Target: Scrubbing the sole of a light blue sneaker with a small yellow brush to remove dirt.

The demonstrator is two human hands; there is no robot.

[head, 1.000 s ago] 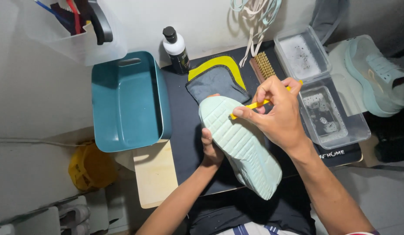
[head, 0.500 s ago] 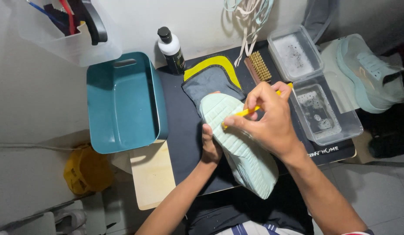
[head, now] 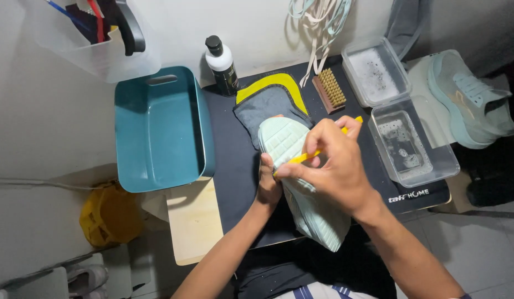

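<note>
The right hand is closed in a grip around a slim yellow-handled tool, whose working end is hidden under the fingers; the handle runs from lower left to upper right and its far tip shows past the knuckles. The tool bears on the ribbed sole of a pale mint-green sneaker, which lies sole-up directly beneath this hand. The sneaker's long axis runs from its toe at upper left to its heel at lower right, toward the person, so the tool crosses it at an angle. The left hand clasps the sneaker's left edge near mid-length and steadies it; both hands touch the sneaker, the right one on top. Under the toe lies a grey cloth with a yellow border on a black work mat. Left of the mat stands a teal plastic tub. Beyond the cloth stand a black bottle with a white shoulder and a wooden bristle brush. To the right sit two clear plastic trays, and a second mint sneaker lies well apart.
</note>
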